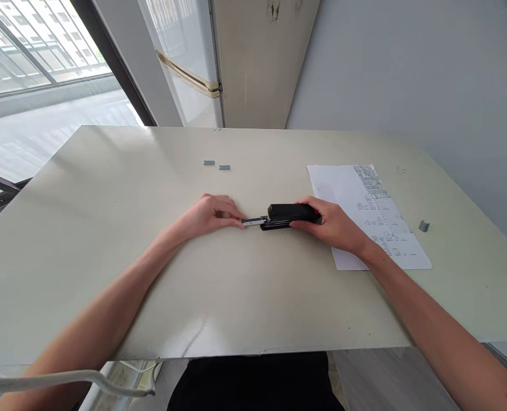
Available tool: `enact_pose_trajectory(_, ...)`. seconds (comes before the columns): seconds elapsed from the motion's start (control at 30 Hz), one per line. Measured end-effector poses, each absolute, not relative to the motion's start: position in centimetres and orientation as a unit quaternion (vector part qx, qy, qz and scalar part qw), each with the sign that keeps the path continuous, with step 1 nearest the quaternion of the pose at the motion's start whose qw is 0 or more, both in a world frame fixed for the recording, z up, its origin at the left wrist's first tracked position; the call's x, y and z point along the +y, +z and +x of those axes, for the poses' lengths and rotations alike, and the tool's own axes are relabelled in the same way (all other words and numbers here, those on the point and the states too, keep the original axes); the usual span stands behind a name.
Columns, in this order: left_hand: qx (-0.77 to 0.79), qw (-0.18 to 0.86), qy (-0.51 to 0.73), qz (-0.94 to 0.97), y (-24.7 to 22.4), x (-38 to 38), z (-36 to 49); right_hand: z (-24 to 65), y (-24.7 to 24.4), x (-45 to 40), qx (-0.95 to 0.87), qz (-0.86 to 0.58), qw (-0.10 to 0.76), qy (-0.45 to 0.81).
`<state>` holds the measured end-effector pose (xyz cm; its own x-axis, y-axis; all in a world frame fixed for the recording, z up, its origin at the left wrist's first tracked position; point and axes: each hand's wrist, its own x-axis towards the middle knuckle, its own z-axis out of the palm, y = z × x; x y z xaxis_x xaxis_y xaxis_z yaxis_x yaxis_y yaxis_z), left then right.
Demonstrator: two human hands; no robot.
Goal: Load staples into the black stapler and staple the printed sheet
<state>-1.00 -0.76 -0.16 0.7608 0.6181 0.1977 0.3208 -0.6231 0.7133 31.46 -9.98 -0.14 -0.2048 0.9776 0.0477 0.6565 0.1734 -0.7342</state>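
A black stapler point(293, 212) is over the middle of the pale table, its metal staple tray point(254, 221) drawn out to the left. My right hand point(328, 221) grips the stapler's body from the right, thumb on the near side and fingers over the far side. The thumb and fingertips of my left hand point(219, 214) pinch the outer end of the staple tray. Whether staples lie in the tray is too small to tell. Beyond my left hand, two short grey staple strips point(209, 162) lie on the table.
A printed sheet of paper point(343, 185) lies under and beside my right wrist. Farther right is another small grey piece point(424, 226), likely staples. A white cable point(65, 378) crosses the lower left. Behind the table point(108, 171) stand a refrigerator point(257, 63) and a wall.
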Motion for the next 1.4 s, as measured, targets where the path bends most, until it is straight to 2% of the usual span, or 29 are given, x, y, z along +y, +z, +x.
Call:
enact_pose_trajectory(0.23, 0.231, 0.378, 0.226, 0.867, -0.9, -0.9, 1.5, 31.1, -0.8, -9.8, -0.675, -0.523, 0.327, 0.405)
enact_pose_trajectory(0.9, 0.241, 0.319, 0.220, 0.890, -1.1, -1.2, 3.2, 30.0, -0.6, -10.2, -0.686, -0.510, 0.340, 0.392)
enact_pose_trajectory(1.13, 0.322, 0.353, 0.184, 0.859, 1.9, -2.5, -2.0, 29.9, -1.1, -10.1, -0.696, -0.512, 0.339, 0.372)
enact_pose_trajectory(1.27, 0.408, 0.360, 0.220, 0.809, 1.4, -2.9, -4.4, 29.5, -1.0, -10.3, -0.680, -0.532, 0.335, 0.377)
enact_pose_trajectory(1.4, 0.452, 0.322, 0.261, 0.790, 0.4, -2.2, -4.2, 29.2, -0.8, -10.6, -0.674, -0.538, 0.335, 0.379)
